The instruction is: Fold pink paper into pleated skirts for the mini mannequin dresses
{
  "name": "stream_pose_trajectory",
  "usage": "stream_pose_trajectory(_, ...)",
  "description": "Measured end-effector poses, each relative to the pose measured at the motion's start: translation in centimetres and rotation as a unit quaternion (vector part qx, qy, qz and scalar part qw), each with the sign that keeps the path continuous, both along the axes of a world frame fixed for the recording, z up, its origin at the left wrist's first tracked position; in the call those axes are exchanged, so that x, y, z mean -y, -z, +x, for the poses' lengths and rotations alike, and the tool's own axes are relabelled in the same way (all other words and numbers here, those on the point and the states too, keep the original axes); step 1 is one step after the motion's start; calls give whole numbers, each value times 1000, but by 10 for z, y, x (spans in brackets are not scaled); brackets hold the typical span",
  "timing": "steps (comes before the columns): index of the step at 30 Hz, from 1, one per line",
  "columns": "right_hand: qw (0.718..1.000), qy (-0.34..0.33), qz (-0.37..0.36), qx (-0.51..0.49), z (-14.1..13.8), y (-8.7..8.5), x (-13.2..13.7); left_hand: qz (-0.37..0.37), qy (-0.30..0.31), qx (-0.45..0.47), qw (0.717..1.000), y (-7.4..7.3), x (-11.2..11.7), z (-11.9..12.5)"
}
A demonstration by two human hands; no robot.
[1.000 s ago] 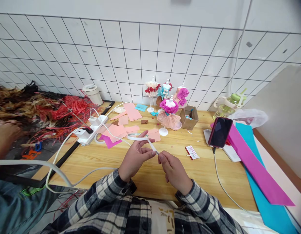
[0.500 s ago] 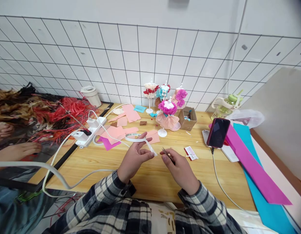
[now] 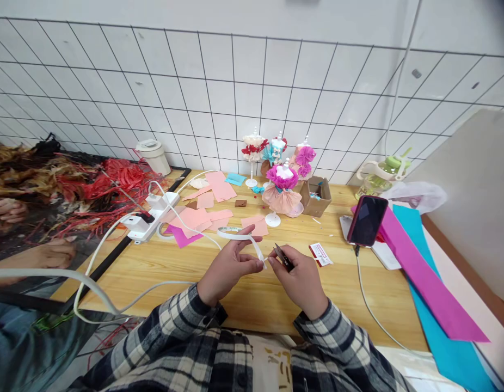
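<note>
A roll of white double-sided tape (image 3: 232,236) hangs on the raised fingers of my left hand (image 3: 227,272). Its loose strip (image 3: 257,249) runs down to my left thumb and fingertips, which pinch it near the end. My right hand (image 3: 301,280) is closed around small dark snips (image 3: 283,256), the blades pointing up and left. The thumb and forefinger of that hand meet at the tape's tip, just right of my left thumb. Beyond my hands stands a small white dress form (image 3: 282,188) in a magenta and peach paper dress.
Several other dressed forms stand behind, beside a cardboard box (image 3: 316,197). Peach paper pieces (image 3: 192,220) and a power strip (image 3: 152,220) lie left. A phone (image 3: 366,220), a bottle (image 3: 382,174) and long paper sheets (image 3: 434,277) are right. A co-worker's hands (image 3: 43,257) are at far left.
My right fingertips have come over to the tape's end, where a gap was before. The snips' blades have swung upward in my right hand. The whole view has shifted slightly.
</note>
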State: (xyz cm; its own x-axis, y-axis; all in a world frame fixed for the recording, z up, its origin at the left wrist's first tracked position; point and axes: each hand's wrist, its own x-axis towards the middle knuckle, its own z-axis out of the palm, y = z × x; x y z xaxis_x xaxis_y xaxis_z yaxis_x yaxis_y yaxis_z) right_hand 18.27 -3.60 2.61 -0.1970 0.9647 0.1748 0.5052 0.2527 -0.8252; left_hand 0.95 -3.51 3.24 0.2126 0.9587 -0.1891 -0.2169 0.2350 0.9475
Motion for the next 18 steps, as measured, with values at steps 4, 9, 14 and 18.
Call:
stream_pose_trajectory(4, 1000, 6, -18, 12, 3, 2, 2, 15, -23, 22, 999, 1, -1, -1)
stream_pose_trajectory(9, 990, -61, -112, -55, 8, -7, 15, 55, -63, -6, 997, 1, -1, -3)
stream_pose_trajectory(14, 982, -112, -145, -46, 7, -14, 25, 85, -80, -45, 992, -2, 1, -2)
stream_pose_trajectory(18, 983, -108, -146, -25, 4, -13, 23, 98, -71, -73, 990, -4, 3, -1)
